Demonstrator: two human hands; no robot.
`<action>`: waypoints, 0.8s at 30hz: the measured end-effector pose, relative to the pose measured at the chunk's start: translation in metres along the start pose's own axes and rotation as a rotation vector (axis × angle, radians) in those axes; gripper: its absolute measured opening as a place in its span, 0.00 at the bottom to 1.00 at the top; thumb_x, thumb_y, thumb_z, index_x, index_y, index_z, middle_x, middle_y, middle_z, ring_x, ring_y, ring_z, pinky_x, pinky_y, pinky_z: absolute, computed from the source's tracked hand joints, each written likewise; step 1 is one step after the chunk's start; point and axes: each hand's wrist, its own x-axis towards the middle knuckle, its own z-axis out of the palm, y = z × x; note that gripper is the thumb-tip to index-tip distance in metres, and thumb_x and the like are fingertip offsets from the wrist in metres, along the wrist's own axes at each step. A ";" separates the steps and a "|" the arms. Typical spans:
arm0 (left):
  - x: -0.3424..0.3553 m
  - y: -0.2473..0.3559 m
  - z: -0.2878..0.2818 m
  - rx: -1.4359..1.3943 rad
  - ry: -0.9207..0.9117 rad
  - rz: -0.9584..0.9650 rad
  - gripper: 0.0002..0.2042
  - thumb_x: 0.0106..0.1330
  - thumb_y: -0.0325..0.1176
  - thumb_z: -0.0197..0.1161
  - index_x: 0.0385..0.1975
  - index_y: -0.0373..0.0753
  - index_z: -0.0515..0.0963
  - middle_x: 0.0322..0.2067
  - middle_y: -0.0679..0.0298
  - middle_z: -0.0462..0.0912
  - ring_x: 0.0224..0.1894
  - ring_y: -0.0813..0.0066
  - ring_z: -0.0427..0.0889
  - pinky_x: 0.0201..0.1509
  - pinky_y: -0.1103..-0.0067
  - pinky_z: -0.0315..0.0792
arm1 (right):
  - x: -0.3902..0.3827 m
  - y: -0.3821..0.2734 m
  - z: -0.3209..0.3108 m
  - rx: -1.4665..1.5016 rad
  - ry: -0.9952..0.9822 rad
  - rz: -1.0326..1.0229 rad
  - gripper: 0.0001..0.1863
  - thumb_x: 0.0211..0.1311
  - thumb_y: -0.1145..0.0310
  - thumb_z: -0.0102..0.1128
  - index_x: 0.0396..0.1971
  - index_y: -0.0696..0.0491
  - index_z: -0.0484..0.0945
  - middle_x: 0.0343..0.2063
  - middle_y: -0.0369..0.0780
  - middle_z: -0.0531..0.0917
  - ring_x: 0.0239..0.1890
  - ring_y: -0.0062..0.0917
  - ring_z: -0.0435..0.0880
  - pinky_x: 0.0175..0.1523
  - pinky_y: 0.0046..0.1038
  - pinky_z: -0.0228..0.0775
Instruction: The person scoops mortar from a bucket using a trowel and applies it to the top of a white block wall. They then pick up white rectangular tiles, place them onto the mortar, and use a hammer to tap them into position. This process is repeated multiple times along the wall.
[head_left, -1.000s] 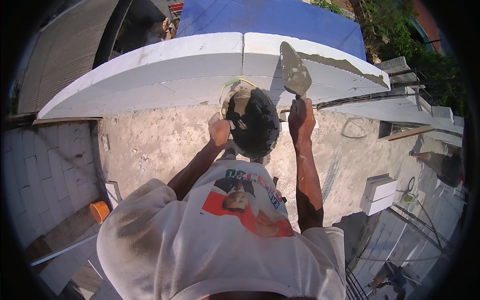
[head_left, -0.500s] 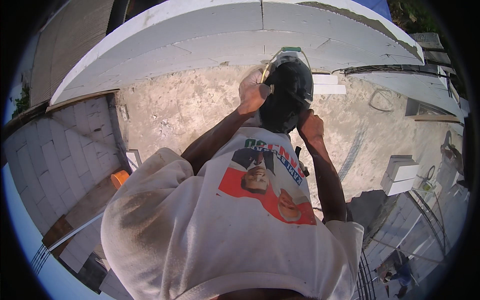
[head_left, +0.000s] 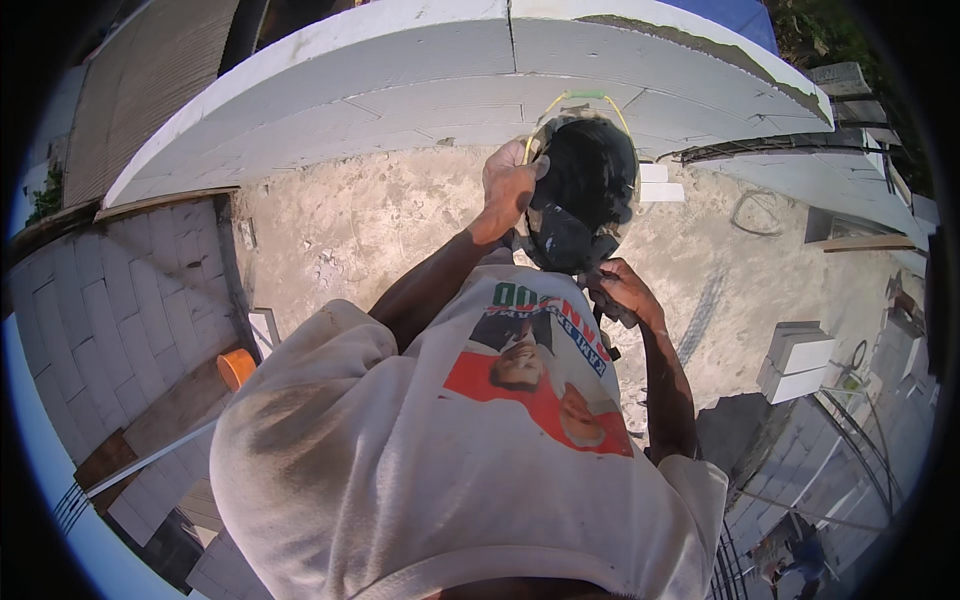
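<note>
A black bucket [head_left: 590, 165] is held tilted in front of my shirt, its mouth towards me and dark grey residue on its inner wall. Its wire handle with a green grip [head_left: 583, 95] stands up along the far side. My left hand [head_left: 508, 190] is closed on the bucket's left rim, beside the foot of the handle. At the near rim, slightly right of centre, my right hand [head_left: 625, 290] has its fingers curled against the bucket. Something dark shows under those fingers, too shadowed to name.
A white block wall [head_left: 420, 105] curves across the far side, with grey mortar along its top right. Pale blocks [head_left: 660, 183] lie behind the bucket, and others are stacked [head_left: 797, 360] at the right. A wire coil [head_left: 757, 213] lies on the rough floor; an orange container [head_left: 236, 369] stands left.
The bucket has tipped so that more of its inside shows, and it has shifted slightly right. My right hand has slid from its right side down to the near rim. My left hand keeps its hold.
</note>
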 end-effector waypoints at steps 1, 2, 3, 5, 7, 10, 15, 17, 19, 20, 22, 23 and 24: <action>0.000 0.001 -0.004 -0.060 -0.034 -0.084 0.16 0.65 0.23 0.69 0.20 0.43 0.69 0.21 0.79 0.67 0.24 0.90 0.63 0.25 0.81 0.59 | 0.037 0.089 0.008 0.132 0.145 -0.250 0.17 0.68 0.73 0.63 0.55 0.58 0.75 0.35 0.38 0.84 0.33 0.18 0.82 0.35 0.24 0.75; -0.004 -0.003 -0.011 -0.081 0.008 -0.044 0.12 0.66 0.24 0.69 0.23 0.42 0.73 0.21 0.79 0.69 0.24 0.89 0.63 0.26 0.82 0.58 | 0.021 0.071 0.003 0.315 0.062 -0.275 0.14 0.68 0.71 0.62 0.51 0.60 0.77 0.28 0.37 0.82 0.25 0.17 0.78 0.29 0.22 0.72; -0.006 -0.007 -0.016 -0.108 0.038 0.004 0.09 0.67 0.25 0.68 0.26 0.40 0.77 0.22 0.79 0.70 0.24 0.89 0.63 0.27 0.83 0.58 | 0.000 0.047 -0.003 0.497 -0.022 -0.285 0.13 0.68 0.69 0.62 0.47 0.61 0.79 0.21 0.36 0.79 0.16 0.16 0.75 0.23 0.21 0.69; -0.006 -0.023 -0.027 -0.202 0.047 0.016 0.06 0.66 0.22 0.68 0.30 0.39 0.78 0.25 0.78 0.75 0.26 0.89 0.67 0.31 0.84 0.64 | -0.020 0.024 -0.029 0.585 -0.137 -0.305 0.14 0.69 0.65 0.59 0.40 0.62 0.81 0.11 0.35 0.72 0.06 0.15 0.64 0.14 0.21 0.57; -0.013 -0.023 -0.033 -0.230 0.073 0.017 0.08 0.62 0.18 0.67 0.34 0.40 0.79 0.28 0.77 0.76 0.28 0.87 0.71 0.35 0.84 0.67 | -0.055 -0.007 -0.062 0.646 0.001 -0.352 0.14 0.69 0.67 0.56 0.42 0.64 0.81 0.15 0.35 0.74 0.08 0.16 0.66 0.15 0.20 0.57; 0.010 -0.086 -0.065 -0.337 0.131 0.030 0.12 0.54 0.13 0.65 0.27 0.41 0.74 0.26 0.74 0.77 0.25 0.86 0.70 0.30 0.83 0.67 | -0.095 -0.060 -0.115 0.261 0.418 -0.392 0.12 0.70 0.68 0.57 0.44 0.59 0.82 0.17 0.34 0.75 0.13 0.16 0.68 0.20 0.22 0.60; 0.002 -0.086 -0.075 -0.151 0.286 -0.050 0.12 0.52 0.12 0.62 0.24 0.41 0.73 0.22 0.74 0.74 0.23 0.85 0.68 0.28 0.82 0.65 | -0.119 -0.117 -0.194 -0.948 1.169 -0.469 0.15 0.66 0.68 0.64 0.49 0.58 0.81 0.37 0.49 0.86 0.37 0.42 0.88 0.40 0.42 0.81; 0.000 -0.092 -0.084 -0.106 0.333 -0.061 0.13 0.51 0.12 0.62 0.23 0.41 0.72 0.21 0.74 0.75 0.22 0.85 0.68 0.27 0.81 0.66 | -0.107 -0.141 -0.210 -1.175 1.226 -0.389 0.14 0.67 0.69 0.60 0.50 0.58 0.79 0.38 0.49 0.85 0.38 0.42 0.89 0.38 0.41 0.83; -0.001 -0.093 -0.085 -0.143 0.340 -0.046 0.12 0.51 0.11 0.60 0.23 0.41 0.72 0.20 0.73 0.75 0.21 0.84 0.69 0.27 0.81 0.66 | -0.082 -0.144 -0.227 -1.399 1.288 -0.410 0.14 0.69 0.70 0.55 0.51 0.58 0.77 0.39 0.49 0.85 0.37 0.43 0.90 0.36 0.39 0.84; -0.002 -0.094 -0.086 -0.160 0.344 -0.038 0.12 0.51 0.11 0.59 0.23 0.41 0.72 0.20 0.73 0.76 0.21 0.84 0.70 0.26 0.81 0.66 | -0.079 -0.144 -0.233 -1.413 1.282 -0.308 0.14 0.69 0.70 0.53 0.50 0.58 0.77 0.40 0.48 0.85 0.37 0.42 0.90 0.37 0.39 0.85; -0.002 -0.099 -0.087 -0.237 0.315 0.017 0.12 0.52 0.11 0.57 0.23 0.40 0.71 0.20 0.72 0.76 0.21 0.84 0.71 0.26 0.80 0.68 | -0.075 -0.140 -0.247 -1.431 1.265 -0.099 0.13 0.70 0.72 0.49 0.50 0.59 0.77 0.41 0.47 0.84 0.38 0.41 0.90 0.40 0.38 0.86; -0.006 -0.094 -0.084 -0.303 0.292 0.051 0.12 0.52 0.11 0.57 0.23 0.40 0.71 0.20 0.72 0.76 0.21 0.84 0.72 0.26 0.80 0.68 | -0.076 -0.127 -0.269 -1.430 1.281 -0.068 0.13 0.69 0.70 0.50 0.48 0.59 0.78 0.40 0.47 0.85 0.37 0.41 0.91 0.40 0.38 0.86; -0.008 -0.093 -0.081 -0.375 0.274 0.080 0.12 0.53 0.11 0.57 0.23 0.40 0.71 0.20 0.71 0.76 0.21 0.84 0.72 0.26 0.80 0.68 | -0.076 -0.120 -0.291 -1.382 1.302 0.004 0.12 0.69 0.69 0.51 0.43 0.58 0.81 0.38 0.48 0.86 0.37 0.42 0.91 0.41 0.40 0.86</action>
